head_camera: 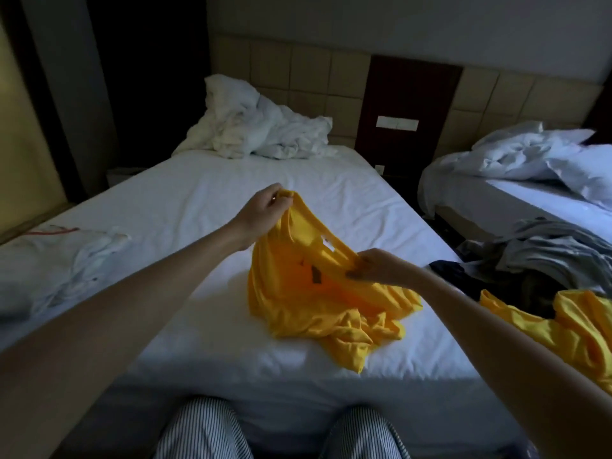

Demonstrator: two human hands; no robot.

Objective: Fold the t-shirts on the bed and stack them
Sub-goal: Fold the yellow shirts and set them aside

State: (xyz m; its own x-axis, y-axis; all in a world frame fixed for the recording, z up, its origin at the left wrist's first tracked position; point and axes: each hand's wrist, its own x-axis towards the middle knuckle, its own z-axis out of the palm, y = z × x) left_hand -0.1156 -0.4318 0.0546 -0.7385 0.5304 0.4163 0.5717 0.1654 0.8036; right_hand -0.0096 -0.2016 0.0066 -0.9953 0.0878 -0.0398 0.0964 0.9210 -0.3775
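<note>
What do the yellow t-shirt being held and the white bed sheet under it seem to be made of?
The yellow t-shirt looks like thin, smooth synthetic knit, perhaps polyester: slight sheen, soft limp folds. The white bed sheet looks like matte woven cotton or a blend: fine crisp creases. Neither is certain.

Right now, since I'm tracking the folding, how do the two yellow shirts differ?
The middle shirt is pinched by the left hand and right hand and partly lifted; the right shirt lies untouched. The middle shirt sits on the bed in plain view; the right shirt is partly hidden by the right arm, beside a clothes pile. Both are yellow and unfolded.
</note>
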